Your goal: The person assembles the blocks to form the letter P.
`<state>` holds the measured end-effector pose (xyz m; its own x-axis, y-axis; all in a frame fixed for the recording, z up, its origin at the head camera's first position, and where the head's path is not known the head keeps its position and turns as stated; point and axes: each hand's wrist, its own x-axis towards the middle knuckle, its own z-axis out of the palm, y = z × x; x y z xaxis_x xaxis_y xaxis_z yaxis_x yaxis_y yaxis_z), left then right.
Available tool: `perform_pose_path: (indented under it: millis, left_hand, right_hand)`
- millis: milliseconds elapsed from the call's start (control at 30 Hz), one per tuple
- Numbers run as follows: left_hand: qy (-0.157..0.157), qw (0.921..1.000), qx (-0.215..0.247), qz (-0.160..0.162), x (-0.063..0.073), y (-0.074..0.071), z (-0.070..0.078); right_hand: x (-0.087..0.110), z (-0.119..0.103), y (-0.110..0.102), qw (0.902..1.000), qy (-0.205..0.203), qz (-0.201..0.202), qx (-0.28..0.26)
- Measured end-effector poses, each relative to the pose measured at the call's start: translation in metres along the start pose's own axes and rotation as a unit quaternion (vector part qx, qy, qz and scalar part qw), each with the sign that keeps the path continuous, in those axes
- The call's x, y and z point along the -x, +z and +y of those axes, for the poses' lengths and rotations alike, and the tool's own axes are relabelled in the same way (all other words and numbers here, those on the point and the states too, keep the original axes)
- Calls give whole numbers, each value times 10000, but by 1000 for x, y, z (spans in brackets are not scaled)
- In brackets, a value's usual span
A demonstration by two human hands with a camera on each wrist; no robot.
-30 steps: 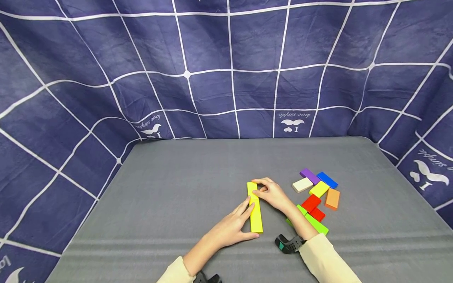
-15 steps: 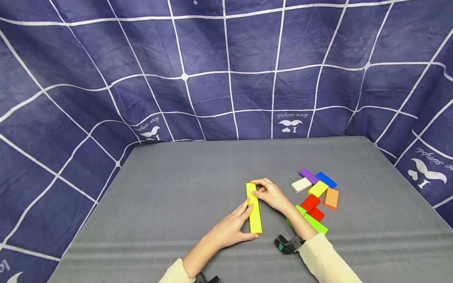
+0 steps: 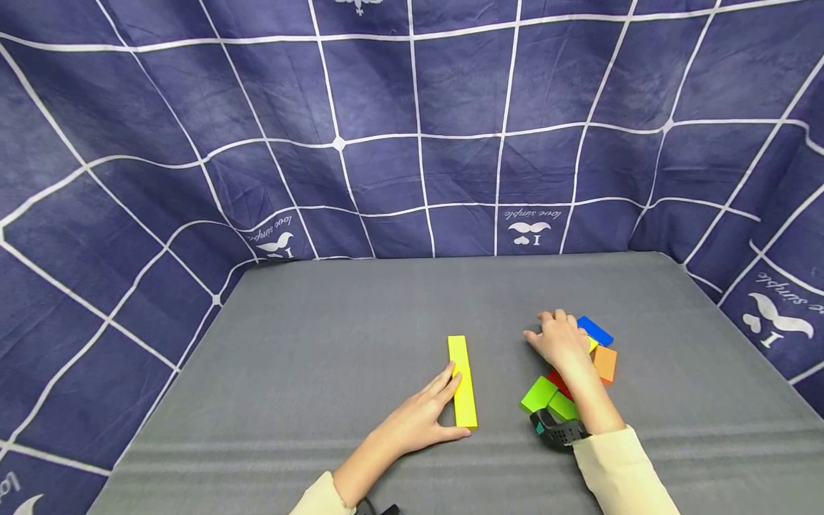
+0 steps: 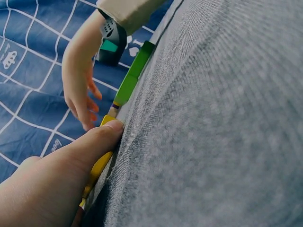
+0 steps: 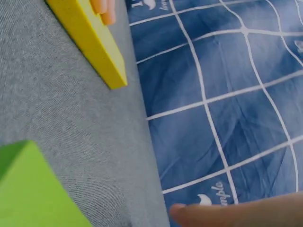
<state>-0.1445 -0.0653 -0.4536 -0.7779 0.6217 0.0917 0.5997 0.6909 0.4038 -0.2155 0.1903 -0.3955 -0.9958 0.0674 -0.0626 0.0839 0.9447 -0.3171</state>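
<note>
A long yellow strip of blocks (image 3: 465, 397) lies on the grey cloth, pointing away from me. My left hand (image 3: 421, 415) touches it with straight fingers along its left side and top, the thumb at the near end. In the left wrist view, the left thumb (image 4: 102, 139) overlaps the yellow piece. My right hand (image 3: 561, 342) is over the loose coloured blocks, fingers spread, and hides the purple and cream ones. I cannot tell whether it touches a block. The right wrist view shows its thumb (image 5: 236, 213) extended.
Around the right hand lie a blue block (image 3: 596, 331), an orange block (image 3: 605, 363), a partly covered yellow block (image 3: 593, 344), red ones (image 3: 558, 382) and green ones (image 3: 539, 394). A blue gridded curtain (image 3: 386, 172) hangs behind the grey surface (image 3: 335, 322).
My right hand has let go of the far end of the yellow strip and moved right to the loose blocks. The left hand stays at the strip.
</note>
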Motion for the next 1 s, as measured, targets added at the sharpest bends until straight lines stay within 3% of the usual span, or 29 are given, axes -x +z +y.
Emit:
perform_pose_path:
  millis: [100,200,300,400,533,633,867,1000]
  left_hand:
    - [-2,10000,-2,21,1,0,0]
    - [-6,10000,18,14,1,0,0]
    - [-25,10000,48,-16,0,-1,0]
    - [-61,9999,87,-35,0,-1,0]
    - [-59,9998,152,-96,0,0,3]
    - [-136,9992,340,-185,0,1,4]
    - [-285,9981,495,-210,0,0,1]
    - [-213,9988,394,-183,-1,-1,1]
  right_hand:
    - [6,-3,-3,9986,300,-219,374]
    - [9,-8,1,9984,73,-189,532]
    - [8,-11,10,9980,-527,152,305]
    - [6,-15,23,9903,-1272,546,-132]
    - [2,-19,42,9683,-2159,1056,-679]
    - [-4,-24,53,9530,-2581,1303,-907]
    - [-41,-40,56,9565,-2298,490,-1729]
    - [-57,-46,59,9508,-2402,309,-1932]
